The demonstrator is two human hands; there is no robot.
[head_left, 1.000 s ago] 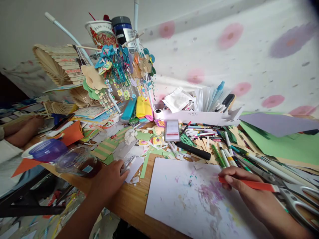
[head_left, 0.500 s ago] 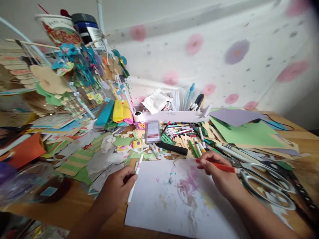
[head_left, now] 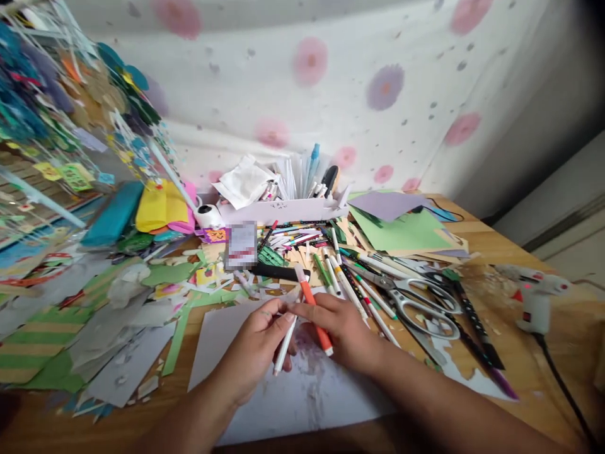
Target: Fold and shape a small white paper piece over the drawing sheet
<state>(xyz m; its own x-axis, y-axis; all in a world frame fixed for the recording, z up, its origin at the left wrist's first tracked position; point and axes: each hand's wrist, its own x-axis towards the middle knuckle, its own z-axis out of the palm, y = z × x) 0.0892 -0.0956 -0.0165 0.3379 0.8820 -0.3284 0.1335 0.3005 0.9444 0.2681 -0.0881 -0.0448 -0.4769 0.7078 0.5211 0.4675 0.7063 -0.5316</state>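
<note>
Both hands meet over a stained white sheet (head_left: 227, 340) on the wooden table. My left hand (head_left: 262, 334) is closed around a slim white marker (head_left: 285, 347), which slants down toward me. In my right hand (head_left: 343, 331) lies an orange-red marker (head_left: 312, 302), its pale tip end pointing away from me. The fingers of my right hand touch the upper end of the white marker, and the contact itself is partly hidden. Just beyond the hands lies a black-handled tool (head_left: 278, 272).
Several loose markers (head_left: 347, 287) lie right of the sheet, beside large scissors (head_left: 420, 302). A glue gun (head_left: 536, 299) stands at the far right. Paper scraps (head_left: 137, 353) cover the left. A white box (head_left: 288, 209) with pens stands behind, near green paper (head_left: 401, 228).
My hands have come together over the sheet, each still with its marker. The orange-red marker has turned from lying sideways to pointing away. The view has shifted right.
</note>
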